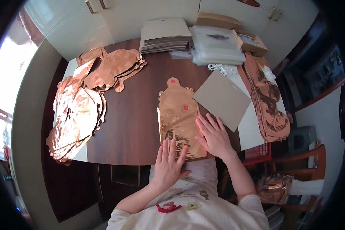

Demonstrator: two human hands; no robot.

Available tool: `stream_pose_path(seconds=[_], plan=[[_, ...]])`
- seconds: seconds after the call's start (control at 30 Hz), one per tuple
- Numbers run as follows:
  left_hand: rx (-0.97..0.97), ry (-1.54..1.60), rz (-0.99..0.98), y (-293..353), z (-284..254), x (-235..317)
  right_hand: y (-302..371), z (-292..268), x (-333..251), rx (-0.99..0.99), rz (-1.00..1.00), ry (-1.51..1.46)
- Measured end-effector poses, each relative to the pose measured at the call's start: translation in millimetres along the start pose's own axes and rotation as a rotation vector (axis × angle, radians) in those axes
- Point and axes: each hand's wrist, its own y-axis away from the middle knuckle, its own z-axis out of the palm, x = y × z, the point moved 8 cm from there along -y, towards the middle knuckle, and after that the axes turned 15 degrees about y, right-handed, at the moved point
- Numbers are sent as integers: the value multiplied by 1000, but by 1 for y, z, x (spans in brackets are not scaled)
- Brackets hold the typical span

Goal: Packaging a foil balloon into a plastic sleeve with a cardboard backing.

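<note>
Spread over a table (132, 115), brown in the middle and white at both sides.
Carries copper foil piles (71, 115) at the left, one flat foil piece (174, 97) at the near edge, a tilted grey card (224, 101) beside it and a long foil stack (266, 105) at the right; holds, toward the back, a card stack (165, 33), clear plastic bags (218, 48), white string (223, 69) and an open box (253, 45).

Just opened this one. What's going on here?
A person's two bare hands are on a flat, copper-coloured foil piece on a dark brown wooden table. The left hand is at its near end, the right hand along its right edge, both with fingers extended. Shiny copper-coloured foil stacks lie to the left; a square grey cardboard sheet lies to the right.
</note>
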Motion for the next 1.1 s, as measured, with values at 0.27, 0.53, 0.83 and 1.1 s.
stream_pose_path(seconds=[0.27,0.53,0.83,1.1], plan=[[-34,-29,10,-3,-2,2,-21,-2,15,112,43,105],[-48,-57,2,-3,-2,3,-59,-2,57,108,77,226],[15,-45,9,0,0,2,-57,12,191,-225,466,6],[57,-25,15,1,-1,1,-56,18,212,-58,521,-51]])
